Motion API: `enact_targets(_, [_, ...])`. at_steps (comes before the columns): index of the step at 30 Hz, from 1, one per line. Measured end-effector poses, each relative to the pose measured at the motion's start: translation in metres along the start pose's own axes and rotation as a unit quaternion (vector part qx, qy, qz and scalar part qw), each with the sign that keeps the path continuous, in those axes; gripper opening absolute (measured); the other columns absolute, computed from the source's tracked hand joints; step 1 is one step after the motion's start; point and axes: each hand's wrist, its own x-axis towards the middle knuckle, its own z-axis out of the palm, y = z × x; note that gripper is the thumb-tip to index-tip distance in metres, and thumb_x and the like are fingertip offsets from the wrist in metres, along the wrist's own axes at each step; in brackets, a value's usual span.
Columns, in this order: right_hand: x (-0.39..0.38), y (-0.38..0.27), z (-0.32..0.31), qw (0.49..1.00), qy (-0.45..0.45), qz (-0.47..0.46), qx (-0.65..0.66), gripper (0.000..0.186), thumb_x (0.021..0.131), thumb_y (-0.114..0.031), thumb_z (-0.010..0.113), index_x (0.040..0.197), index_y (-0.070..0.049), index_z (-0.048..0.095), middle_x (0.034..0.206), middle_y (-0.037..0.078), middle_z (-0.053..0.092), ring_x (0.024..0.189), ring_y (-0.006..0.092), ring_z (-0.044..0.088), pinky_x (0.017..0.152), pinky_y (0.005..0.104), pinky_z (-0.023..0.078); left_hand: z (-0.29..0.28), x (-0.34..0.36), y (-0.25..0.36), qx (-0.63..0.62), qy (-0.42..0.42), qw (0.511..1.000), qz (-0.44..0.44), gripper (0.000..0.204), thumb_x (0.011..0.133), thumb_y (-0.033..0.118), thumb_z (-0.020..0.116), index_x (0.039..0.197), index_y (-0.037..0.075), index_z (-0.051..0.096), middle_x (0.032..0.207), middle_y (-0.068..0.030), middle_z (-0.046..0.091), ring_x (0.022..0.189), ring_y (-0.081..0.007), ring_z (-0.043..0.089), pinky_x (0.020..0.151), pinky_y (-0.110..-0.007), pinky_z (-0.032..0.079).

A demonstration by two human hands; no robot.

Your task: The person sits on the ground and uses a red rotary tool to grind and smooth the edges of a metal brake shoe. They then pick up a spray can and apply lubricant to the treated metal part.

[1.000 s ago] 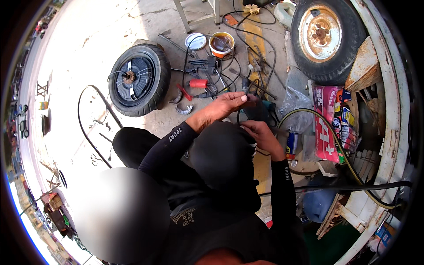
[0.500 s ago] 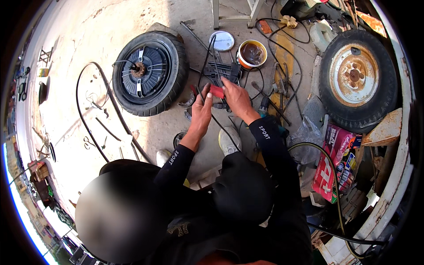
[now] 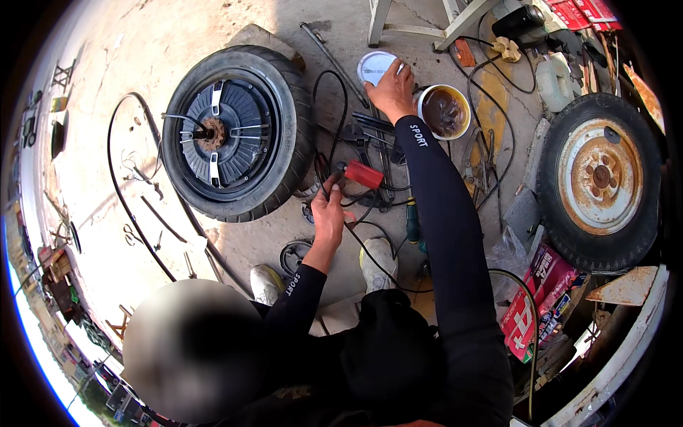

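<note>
My left hand (image 3: 328, 220) is closed, pinching a thin black cable (image 3: 320, 153) between thumb and fingers. A small red, block-shaped piece (image 3: 363, 174) with a dark end sticks out from those fingertips; its kind is not plain. At the far side my right arm is stretched out. My right hand (image 3: 393, 89) grips the near edge of a round white lid (image 3: 376, 68), thumb on one side and fingers on the other. Just right of it stands an uncovered white tub (image 3: 445, 112) with a yellow rim and brown grease inside.
A motor wheel with a black tyre (image 3: 238, 135) lies at left. At right is a rusty-rimmed wheel (image 3: 597, 181). Between them lie an adjustable wrench (image 3: 357, 142), other hand tools and loops of cable. Stool legs (image 3: 413, 25) stand behind the tub. Pink packaging (image 3: 533, 295) lies lower right.
My right hand has left the red piece and reached away to the white lid. The left hand alone keeps the red piece and cable. The whole view has shifted.
</note>
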Motion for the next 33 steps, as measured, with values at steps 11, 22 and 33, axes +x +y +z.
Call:
enact_targets(11, [0.026,-0.023,0.006,0.989,-0.057,0.135,0.007,0.121,0.072,-0.059,0.088,0.163,-0.011,0.023,0.158,0.034,0.032,0.147,0.0488,0.034,0.11,0.0615,0.04,-0.012,0.0,-0.009,-0.007,-0.011,1.0,0.008,0.037,0.11,0.016,0.052,0.143,0.001,0.06,0.11,-0.0004,0.069,0.091,-0.0065,0.054,0.085,-0.023,0.046])
enact_targets(22, [-0.094,0.066,-0.136,0.988,0.15,0.021,-0.029,0.118,0.07,-0.049,0.092,0.157,0.0,0.03,0.147,0.033,0.04,0.137,0.0499,0.039,0.107,0.0599,0.04,-0.008,0.008,-0.014,0.016,-0.028,0.998,0.049,0.037,0.111,0.019,0.052,0.143,0.002,0.06,0.114,-0.0019,0.07,0.09,-0.0074,0.051,0.088,-0.025,0.045])
enact_targets(33, [-0.084,0.089,-0.09,0.992,0.101,-0.017,-0.075,0.116,0.067,-0.051,0.092,0.156,-0.001,0.036,0.155,0.031,0.034,0.143,0.0504,0.033,0.115,0.0589,0.036,-0.007,0.005,-0.01,0.033,-0.054,0.998,0.022,0.039,0.112,0.018,0.047,0.146,0.0,0.055,0.14,-0.0138,0.064,0.133,-0.0201,0.058,0.113,-0.034,0.042])
